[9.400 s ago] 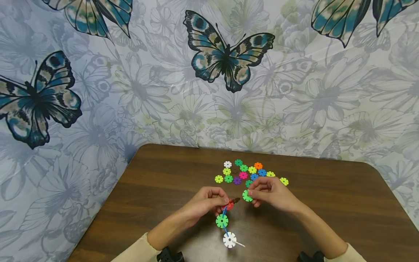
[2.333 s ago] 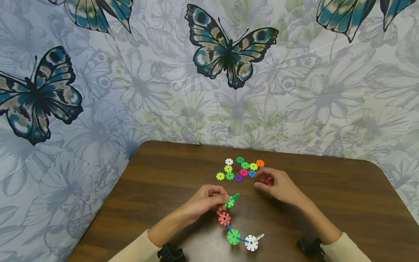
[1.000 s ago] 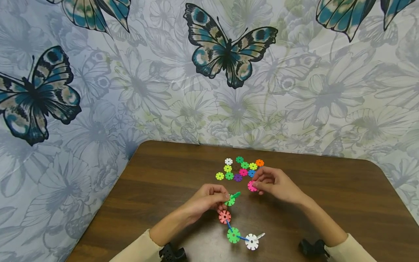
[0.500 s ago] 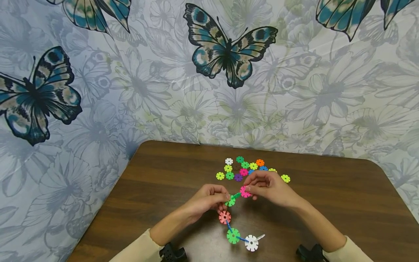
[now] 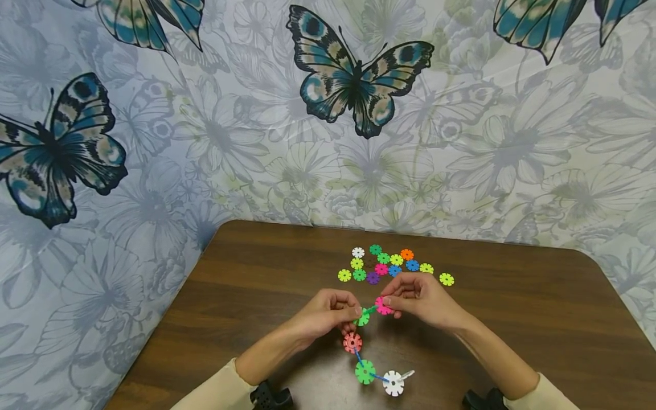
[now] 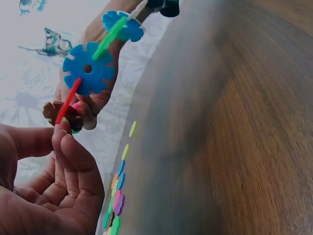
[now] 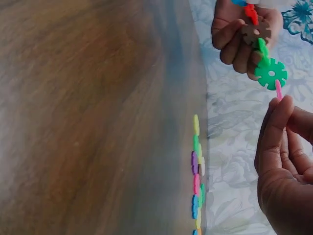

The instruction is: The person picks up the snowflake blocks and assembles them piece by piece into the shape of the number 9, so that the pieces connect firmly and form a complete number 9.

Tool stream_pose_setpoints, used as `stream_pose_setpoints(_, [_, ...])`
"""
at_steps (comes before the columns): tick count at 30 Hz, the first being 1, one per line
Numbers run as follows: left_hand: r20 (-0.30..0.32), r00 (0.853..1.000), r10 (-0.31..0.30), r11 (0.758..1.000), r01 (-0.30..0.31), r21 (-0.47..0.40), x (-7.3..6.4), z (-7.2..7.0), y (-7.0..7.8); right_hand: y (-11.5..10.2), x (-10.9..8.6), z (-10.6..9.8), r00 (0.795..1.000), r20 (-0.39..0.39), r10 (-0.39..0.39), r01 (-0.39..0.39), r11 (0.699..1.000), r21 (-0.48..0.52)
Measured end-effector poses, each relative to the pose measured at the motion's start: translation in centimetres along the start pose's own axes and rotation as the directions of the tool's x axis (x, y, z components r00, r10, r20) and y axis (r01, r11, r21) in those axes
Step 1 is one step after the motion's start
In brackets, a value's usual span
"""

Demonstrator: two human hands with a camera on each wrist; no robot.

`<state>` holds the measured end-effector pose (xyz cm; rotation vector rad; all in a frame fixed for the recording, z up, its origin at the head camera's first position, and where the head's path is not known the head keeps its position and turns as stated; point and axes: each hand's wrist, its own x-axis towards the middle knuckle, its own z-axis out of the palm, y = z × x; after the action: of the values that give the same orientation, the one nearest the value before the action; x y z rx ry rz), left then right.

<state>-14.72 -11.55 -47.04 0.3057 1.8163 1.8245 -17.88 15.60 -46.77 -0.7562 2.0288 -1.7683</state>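
Note:
My left hand (image 5: 328, 314) pinches a chain of notched plastic discs near its upper end, beside a light green disc (image 5: 363, 317). Below it hang a red disc (image 5: 352, 343), another green disc (image 5: 365, 372) and a white disc (image 5: 394, 383), with blue ones edge-on between. My right hand (image 5: 424, 299) pinches a pink disc (image 5: 383, 306) by its right side. In the right wrist view the pink disc's edge meets a notch of a green disc (image 7: 272, 73), and a brown disc (image 7: 257, 33) sits further up. The left wrist view shows a blue disc (image 6: 88, 68) crosswise to its neighbours.
Several loose discs lie flat behind my hands, among them a purple disc (image 5: 373, 278), an orange disc (image 5: 407, 254) and a yellow disc (image 5: 447, 279). The brown wooden table (image 5: 512, 307) backs onto a butterfly-patterned wall covering (image 5: 230, 142).
My right hand has picked up the pink disc from the table and brought it left to the chain's green end. Earlier, green discs joined that end. The left hand keeps its grip, nearly still recently.

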Motion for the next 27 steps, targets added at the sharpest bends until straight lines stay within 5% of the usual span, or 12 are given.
stream_pose_setpoints(14, [-0.002, 1.000, 0.014, 0.999, -0.014, 0.044, -0.01, 0.11, -0.29, 0.10, -0.05, 0.92, 1.000, -0.019, 0.008, -0.009, 0.998, -0.068])
stream_pose_setpoints(27, [0.012, 1.000, 0.023, 0.999, -0.023, -0.027, -0.38, -0.17, -0.43, -0.03, -0.45, 0.47, 0.997, 0.079, 0.019, -0.027, 0.995, 0.097])
